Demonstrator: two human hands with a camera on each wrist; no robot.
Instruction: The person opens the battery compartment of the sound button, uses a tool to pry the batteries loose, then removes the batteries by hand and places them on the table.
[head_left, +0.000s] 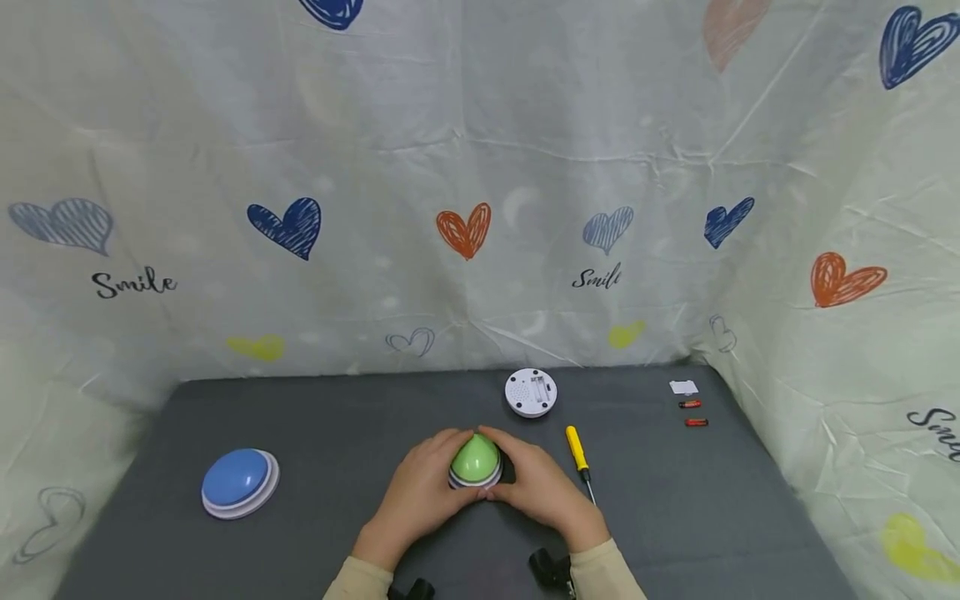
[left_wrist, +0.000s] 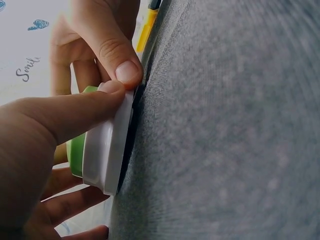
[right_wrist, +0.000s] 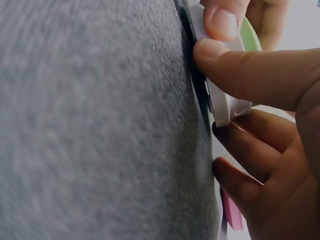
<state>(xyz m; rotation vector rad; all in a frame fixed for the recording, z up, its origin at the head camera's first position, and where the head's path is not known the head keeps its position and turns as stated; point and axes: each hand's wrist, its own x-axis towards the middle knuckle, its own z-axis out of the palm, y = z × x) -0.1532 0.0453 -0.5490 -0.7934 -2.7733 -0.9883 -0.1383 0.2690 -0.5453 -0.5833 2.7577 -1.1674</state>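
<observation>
“Smile” backdrop [head_left: 405, 283] behind green button [head_left: 476, 457]

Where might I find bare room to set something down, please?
There is bare table between the blue button and the left hand, and between the yellow-handled screwdriver and the batteries. It is crowded around the green button, held by that hand and the right hand, with the upturned white disc just beyond.

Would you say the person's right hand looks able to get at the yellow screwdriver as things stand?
Probably yes: the yellow screwdriver lies beside the right hand, its handle uncovered, though that hand would likely need to release the green button.
</observation>
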